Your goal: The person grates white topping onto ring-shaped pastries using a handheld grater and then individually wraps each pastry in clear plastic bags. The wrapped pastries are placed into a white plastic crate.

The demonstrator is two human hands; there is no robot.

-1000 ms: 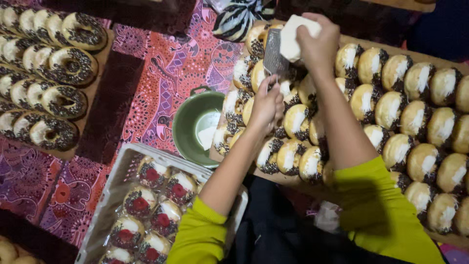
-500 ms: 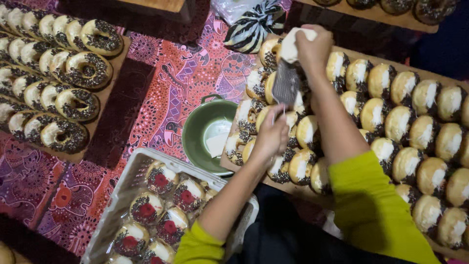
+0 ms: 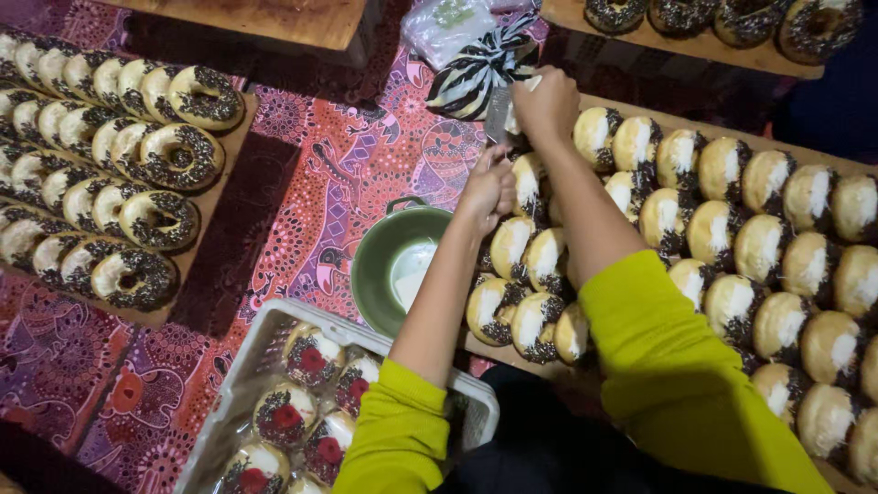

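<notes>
My right hand (image 3: 549,105) is closed over a small white block, of which only a sliver shows, and presses it against a narrow metal grater (image 3: 498,114). Just below, my left hand (image 3: 489,187) grips the grater's lower end. Both hands hover over the far left corner of a wooden board (image 3: 695,128). The board carries rows of filled doughnuts (image 3: 732,229) with white tops and chocolate-sprinkled rims. Both sleeves are yellow-green.
A green bowl (image 3: 384,247) with white residue sits left of the board. A white tray (image 3: 247,366) holds doughnuts with red centres. Ring doughnuts with sprinkles (image 3: 137,174) fill a board at left. A striped bag (image 3: 476,73) and more doughnuts (image 3: 722,18) lie at the back.
Both hands, with grater and block, have moved toward the far end of the board. The view has shifted, so the left board and the back board show more.
</notes>
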